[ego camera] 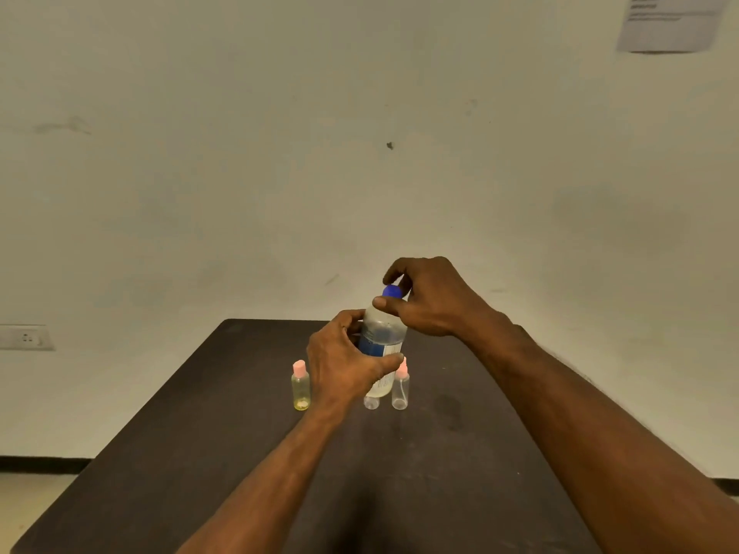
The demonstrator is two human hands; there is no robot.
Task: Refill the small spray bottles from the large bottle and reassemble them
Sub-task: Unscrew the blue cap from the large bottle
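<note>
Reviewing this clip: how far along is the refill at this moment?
Early. Nothing looks refilled: the clear spray bottle stands near empty with its pink top on, the yellowish bottle is capped, and a third small bottle is mostly hidden. In hand: the left hand holds the large bottle while the right hand grips its blue cap. Left: uncapping, pouring, reassembly.

Dark brown table point(200, 453) stood against pale wall point(280, 153) | white socket plate point(26, 337) sat low on wall at left | blurred printed paper sheet point(672, 22) hung top right | black skirting strip point(40, 463) ran along wall's foot
</note>
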